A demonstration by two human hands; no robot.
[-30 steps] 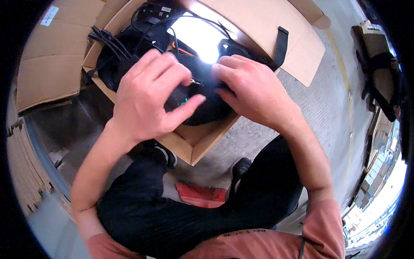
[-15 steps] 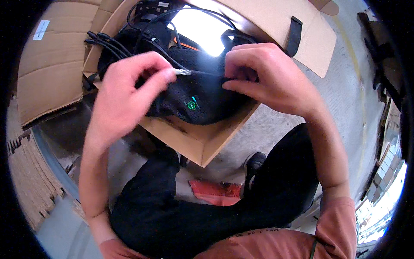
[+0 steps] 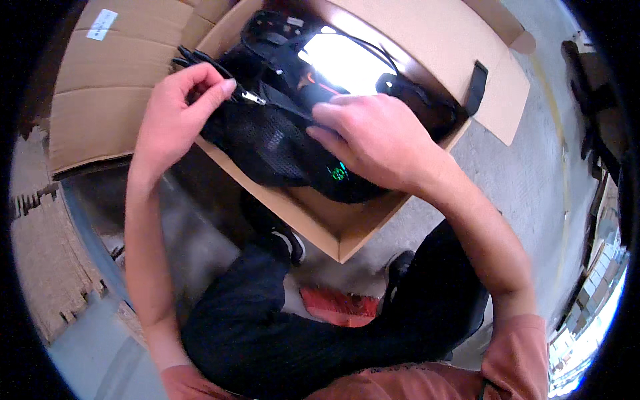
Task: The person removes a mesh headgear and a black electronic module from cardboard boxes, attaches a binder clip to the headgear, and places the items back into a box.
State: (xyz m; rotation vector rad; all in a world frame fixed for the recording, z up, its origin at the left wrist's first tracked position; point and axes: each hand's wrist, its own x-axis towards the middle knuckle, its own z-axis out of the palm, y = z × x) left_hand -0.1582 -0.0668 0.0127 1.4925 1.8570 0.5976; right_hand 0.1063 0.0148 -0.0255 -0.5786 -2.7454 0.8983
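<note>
Black mesh bag [image 3: 267,140] with a small green mark sits in an open cardboard box [image 3: 300,220], box on the floor [image 3: 510,180]. Left hand [image 3: 167,120] at the bag's left end, thumb and forefinger pinched together on a silver zipper pull [image 3: 253,98]. Right hand [image 3: 380,137] over the bag's right part, fingers curled and clamped on its upper edge; fingertips partly hidden. Dark cables [image 3: 188,55] poke out just behind the left hand. Bright white patch [image 3: 350,63] behind the bag, orange strip [image 3: 323,84] near it. Black strap [image 3: 476,89] lies over the box's right flap.
</note>
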